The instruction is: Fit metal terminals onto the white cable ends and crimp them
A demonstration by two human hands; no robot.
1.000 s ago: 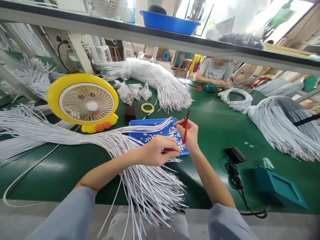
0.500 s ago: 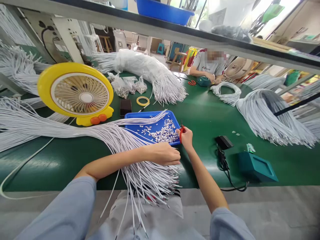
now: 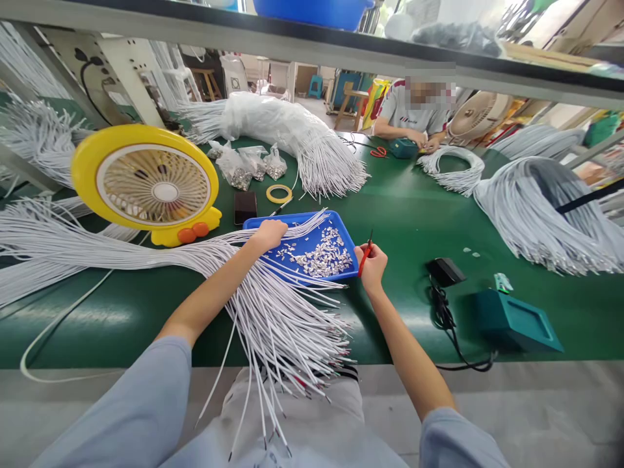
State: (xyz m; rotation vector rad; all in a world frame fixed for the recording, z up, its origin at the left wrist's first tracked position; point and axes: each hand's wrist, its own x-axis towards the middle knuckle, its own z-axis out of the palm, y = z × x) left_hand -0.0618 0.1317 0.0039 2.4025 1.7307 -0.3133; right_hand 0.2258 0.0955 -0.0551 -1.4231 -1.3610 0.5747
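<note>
A big bundle of thin white cables [image 3: 146, 257] lies across the green table and hangs off its front edge over my lap. My left hand [image 3: 267, 234] rests closed on the cables where they cross the left rim of a blue tray [image 3: 349, 235]. The tray holds several small silver metal pieces [image 3: 324, 257]. My right hand [image 3: 373, 265] sits beside the tray's right edge, closed round red-handled pliers [image 3: 366, 255] that point upward.
A yellow desk fan [image 3: 146, 185] stands at the left. Behind the tray lie a dark phone [image 3: 245, 207], a tape roll [image 3: 279, 193] and bags of metal parts [image 3: 246, 169]. A teal box [image 3: 517, 322] and a black adapter [image 3: 443, 271] sit at the right. Another person works across the table.
My left hand has moved from the cable ends near the table's front edge forward to the tray's left rim. My right hand with the pliers has stayed by the tray's right edge.
</note>
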